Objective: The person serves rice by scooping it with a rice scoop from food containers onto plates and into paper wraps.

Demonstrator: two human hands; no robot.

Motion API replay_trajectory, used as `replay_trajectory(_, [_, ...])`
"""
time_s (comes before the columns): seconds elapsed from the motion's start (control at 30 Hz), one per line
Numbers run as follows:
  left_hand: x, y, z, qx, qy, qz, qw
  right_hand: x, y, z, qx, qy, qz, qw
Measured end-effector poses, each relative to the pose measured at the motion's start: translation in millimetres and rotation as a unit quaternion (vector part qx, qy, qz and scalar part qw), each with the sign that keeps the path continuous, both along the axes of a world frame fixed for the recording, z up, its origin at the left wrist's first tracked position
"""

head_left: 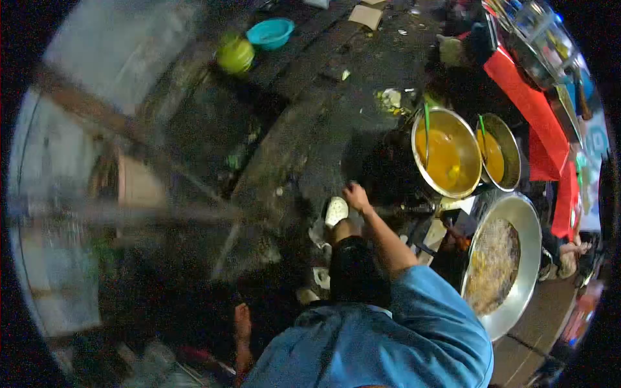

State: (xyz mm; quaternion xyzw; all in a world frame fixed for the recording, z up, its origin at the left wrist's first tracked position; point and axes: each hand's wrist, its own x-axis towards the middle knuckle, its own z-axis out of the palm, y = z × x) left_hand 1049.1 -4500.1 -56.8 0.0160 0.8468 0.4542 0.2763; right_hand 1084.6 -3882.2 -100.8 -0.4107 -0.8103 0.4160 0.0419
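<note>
Curling near a clog, right hand is masking any contents; left hand's grip, cannot tell; two-o'clock bowl is propping green-handled utensil, handle clear.

Metal pot of orange liquid

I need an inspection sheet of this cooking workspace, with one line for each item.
Surface: dark ground, littered.
Job's things: two metal pots with orange liquid, green-handled utensils in them; wide metal pan with foamy contents.
Clutter: pale scraps near the pots.
Grippers: right hand appears beside a white shoe; left hand blurred; both grips unclear.
Cables: dark line below the pan; cannot tell if cable.
Surroundings: red cloth, turquoise basin.
</note>
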Motion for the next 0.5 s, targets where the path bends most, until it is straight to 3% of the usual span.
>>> replay_trajectory(0.07, [-84, 145, 37, 0.016, -0.003, -0.08, 0.997, -4, 32, -13, -0.025, 0.043, -0.082, 0.995])
replay_trajectory(0.13, [-145, 277, 63, 0.064, -0.078, -0.143, 0.985, 0, 51, -23, -0.153, -0.038, -0.146, 0.977])
replay_trajectory(0.17, [-163, 325, 73, 0.096, -0.14, -0.151, 0.974, 27, 44, -184, -0.233, -0.061, -0.106, 0.965])
replay_trajectory(0.2, [-184, 379, 99, 0.097, -0.124, -0.199, 0.967, 37, 38, -187, 0.06, -0.198, 0.163, 0.964])
replay_trajectory(0.23, [-205, 426, 124, 0.102, -0.111, -0.245, 0.958, 16, 50, -56, -0.175, -0.229, -0.057, 0.956])
replay_trajectory(0.27, [-227, 454, 127, 0.143, -0.152, -0.214, 0.954, 12, 69, -21, -0.228, -0.235, 0.019, 0.945])
replay_trajectory(0.3, [-244, 478, 148, 0.15, -0.153, -0.218, 0.952, 25, 78, -69, -0.386, -0.247, 0.058, 0.887])
replay_trajectory(0.37, [-279, 515, 188, 0.122, -0.086, -0.206, 0.967, 24, 99, -69, -0.212, -0.172, 0.102, 0.957])
replay_trajectory(0.43, [-322, 534, 208, 0.115, -0.084, -0.198, 0.97, -25, 161, 52, -0.343, -0.234, -0.064, 0.908])
replay_trajectory(0.47, [-346, 535, 205, 0.08, -0.068, -0.188, 0.977, -45, 193, 62, -0.332, -0.228, -0.068, 0.913])
replay_trajectory(0.5, [-375, 549, 204, 0.044, -0.052, -0.176, 0.982, -49, 220, 37, -0.301, -0.121, -0.032, 0.945])
